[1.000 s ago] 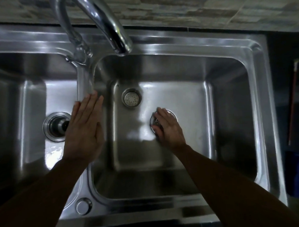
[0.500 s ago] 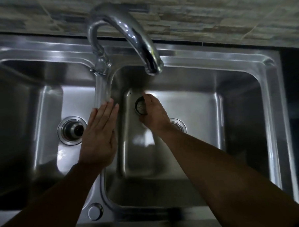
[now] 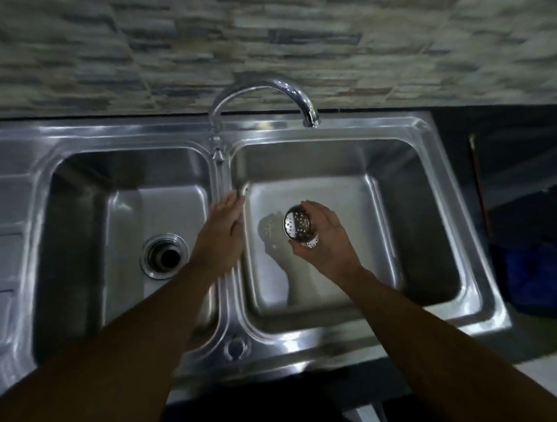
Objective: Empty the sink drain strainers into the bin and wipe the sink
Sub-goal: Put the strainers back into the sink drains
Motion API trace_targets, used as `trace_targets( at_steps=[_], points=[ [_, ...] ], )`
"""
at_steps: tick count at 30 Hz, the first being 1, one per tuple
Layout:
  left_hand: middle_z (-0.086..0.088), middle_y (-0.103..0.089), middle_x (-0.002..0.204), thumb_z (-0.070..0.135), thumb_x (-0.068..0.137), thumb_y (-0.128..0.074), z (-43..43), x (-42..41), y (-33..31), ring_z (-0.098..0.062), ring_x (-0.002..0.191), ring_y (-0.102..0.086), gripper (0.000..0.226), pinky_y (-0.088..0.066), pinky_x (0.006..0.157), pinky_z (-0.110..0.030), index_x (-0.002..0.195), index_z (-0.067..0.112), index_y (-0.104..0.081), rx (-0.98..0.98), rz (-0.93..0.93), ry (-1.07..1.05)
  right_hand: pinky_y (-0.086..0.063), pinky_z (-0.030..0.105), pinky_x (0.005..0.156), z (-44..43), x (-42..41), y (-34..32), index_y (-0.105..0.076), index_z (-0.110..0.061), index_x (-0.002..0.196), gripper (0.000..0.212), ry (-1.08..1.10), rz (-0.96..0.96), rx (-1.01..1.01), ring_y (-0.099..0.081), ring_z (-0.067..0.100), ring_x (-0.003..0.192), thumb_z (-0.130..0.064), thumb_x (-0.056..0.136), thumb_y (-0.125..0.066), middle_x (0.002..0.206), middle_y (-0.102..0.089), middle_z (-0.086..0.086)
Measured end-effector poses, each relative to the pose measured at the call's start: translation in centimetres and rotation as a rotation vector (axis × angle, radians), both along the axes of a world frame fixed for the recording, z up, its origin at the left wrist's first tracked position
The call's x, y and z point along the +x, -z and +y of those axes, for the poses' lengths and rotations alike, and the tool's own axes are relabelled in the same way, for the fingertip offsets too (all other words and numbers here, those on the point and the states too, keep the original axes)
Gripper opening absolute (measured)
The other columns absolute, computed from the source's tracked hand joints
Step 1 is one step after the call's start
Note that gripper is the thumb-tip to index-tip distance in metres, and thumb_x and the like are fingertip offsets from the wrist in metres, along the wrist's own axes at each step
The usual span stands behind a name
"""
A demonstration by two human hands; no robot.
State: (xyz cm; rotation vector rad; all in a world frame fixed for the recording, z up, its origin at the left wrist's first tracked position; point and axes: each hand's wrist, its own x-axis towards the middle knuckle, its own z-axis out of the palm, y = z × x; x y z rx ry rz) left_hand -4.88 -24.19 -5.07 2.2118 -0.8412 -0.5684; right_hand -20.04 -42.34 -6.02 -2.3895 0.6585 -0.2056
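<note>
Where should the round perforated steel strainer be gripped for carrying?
By its rim, from the right. The round perforated steel strainer is tilted with its flat holed face toward the left; the right hand already cups its edge from behind, leaving the face clear.

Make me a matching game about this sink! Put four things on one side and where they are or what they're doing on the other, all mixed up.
Things:
1. strainer
2. left hand
3. tap
4. left drain

Places or states:
A. open hole in a basin floor
B. flat on the divider between basins
C. held in the right hand
D. arched over the sink's back rim

Pairs: 1-C, 2-B, 3-D, 4-A
</note>
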Motion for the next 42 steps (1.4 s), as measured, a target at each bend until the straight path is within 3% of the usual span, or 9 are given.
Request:
trace_targets(
  at_steps=[3, 7, 9, 12, 17, 25, 33, 38, 42],
  points=[
    [-0.008, -0.049, 0.153, 0.020, 0.104, -0.038, 3.2, 1.8, -1.8, -0.021, 0.145, -0.041, 0.041, -0.026, 0.120, -0.030, 0.141, 0.016, -0.055, -0.032, 0.044, -0.060, -0.047, 0.029, 0.107, 2.5, 0.8, -2.3, -0.049, -0.014, 0.143, 0.080, 0.034, -0.084, -0.022, -0.052, 0.018, 0.126, -0.032, 0.073, -0.084, 0.138, -0.052, 0.006],
    [-0.008, -0.056, 0.145, 0.014, 0.103, -0.044, 9.6, 4.4, -2.7, -0.025, 0.140, -0.045, 0.035, -0.032, 0.118, -0.034, 0.132, 0.016, -0.063, 0.080, -0.067, -0.132, -0.039, 0.010, 0.104, 7.1, 3.9, -4.2, -0.045, -0.019, 0.144, 0.082, -0.031, -0.192, 0.034, -0.050, 0.012, 0.122, -0.034, 0.074, -0.085, 0.135, -0.049, 0.002],
    [-0.012, -0.059, 0.140, 0.008, 0.099, -0.049, 12.7, 5.6, -3.2, -0.030, 0.136, -0.049, 0.034, -0.033, 0.118, -0.036, 0.130, 0.013, -0.064, 0.129, -0.109, -0.176, -0.041, 0.015, 0.105, 9.5, 6.0, -4.8, -0.047, -0.014, 0.143, 0.083, -0.085, -0.210, 0.035, -0.051, 0.014, 0.122, -0.034, 0.072, -0.086, 0.133, -0.050, 0.003],
    [-0.019, -0.053, 0.146, 0.001, 0.096, -0.051, 17.1, 7.0, -3.6, -0.034, 0.144, -0.039, 0.039, -0.019, 0.124, -0.037, 0.134, 0.006, -0.061, 0.189, -0.196, -0.215, -0.043, 0.020, 0.105, 13.1, 9.0, -4.9, -0.050, -0.013, 0.142, 0.084, -0.172, -0.211, 0.032, -0.051, 0.014, 0.121, -0.036, 0.070, -0.088, 0.131, -0.051, 0.002],
    [-0.014, -0.031, 0.162, 0.006, 0.101, -0.046, 22.4, 9.1, -3.4, -0.030, 0.154, -0.020, 0.053, -0.020, 0.125, -0.050, 0.153, 0.007, -0.036, 0.216, -0.255, -0.222, -0.043, 0.027, 0.110, 18.1, 12.6, -3.1, -0.048, -0.012, 0.142, 0.083, -0.300, -0.063, 0.142, -0.049, 0.015, 0.126, -0.032, 0.072, -0.088, 0.137, -0.045, 0.002],
    [-0.025, -0.021, 0.163, 0.025, 0.101, -0.031, 25.4, 10.8, 0.5, -0.038, 0.154, -0.014, 0.060, -0.010, 0.127, -0.050, 0.154, -0.004, -0.027, 0.302, -0.383, -0.211, -0.044, 0.033, 0.112, 20.6, 15.6, 3.6, -0.040, -0.013, 0.148, 0.088, -0.387, 0.197, 0.156, -0.049, 0.018, 0.127, -0.025, 0.074, -0.085, 0.140, -0.035, 0.000],
    [-0.018, -0.017, 0.166, 0.029, 0.104, -0.023, 25.4, 11.2, 2.2, -0.029, 0.156, -0.010, 0.060, -0.007, 0.129, -0.042, 0.157, 0.002, -0.020, 0.384, -0.477, -0.226, -0.039, 0.024, 0.111, 21.6, 17.2, 9.4, -0.033, -0.019, 0.151, 0.090, -0.406, 0.285, 0.145, -0.046, 0.017, 0.133, -0.022, 0.076, -0.082, 0.148, -0.032, -0.005],
    [-0.019, -0.017, 0.166, 0.028, 0.103, -0.024, 25.5, 11.3, 2.6, -0.029, 0.156, -0.009, 0.060, -0.006, 0.129, -0.041, 0.157, 0.002, -0.020, 0.382, -0.488, -0.223, -0.041, 0.034, 0.115, 22.0, 17.4, 11.2, -0.032, -0.021, 0.152, 0.088, -0.425, 0.326, 0.141, -0.043, 0.018, 0.139, -0.019, 0.078, -0.079, 0.155, -0.029, -0.006],
    [-0.019, -0.017, 0.166, 0.029, 0.103, -0.024, 25.5, 11.4, 2.9, -0.029, 0.156, -0.009, 0.060, -0.006, 0.129, -0.041, 0.157, 0.002, -0.020, 0.373, -0.498, -0.220, -0.030, 0.033, 0.121, 22.3, 17.2, 12.5, -0.031, -0.015, 0.156, 0.089, -0.447, 0.345, 0.110, -0.029, 0.018, 0.149, -0.015, 0.080, -0.078, 0.163, -0.026, 0.001]
  ],
)
